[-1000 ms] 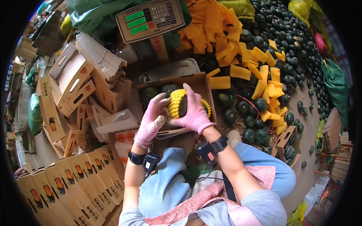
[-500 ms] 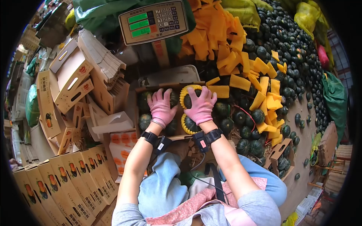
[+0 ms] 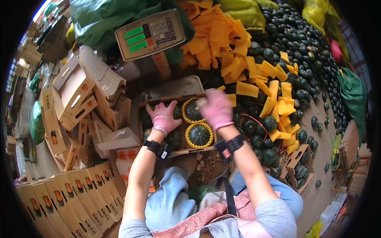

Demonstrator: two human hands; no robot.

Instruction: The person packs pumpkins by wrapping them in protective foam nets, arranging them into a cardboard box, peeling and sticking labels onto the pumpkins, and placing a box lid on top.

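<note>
Head view: the upper netted pumpkin (image 3: 193, 110) sits between both gloved hands (image 3: 164, 118) (image 3: 218, 110).

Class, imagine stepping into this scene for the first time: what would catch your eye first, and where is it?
Probably the bright yellow-orange sheets, piled at top centre and scattered down towards the right, beside a great heap of dark green pumpkins at upper right. Next, perhaps, the two yellow-collared pumpkins in the open cardboard box near the centre, and the scale's green-lit display above.
</note>
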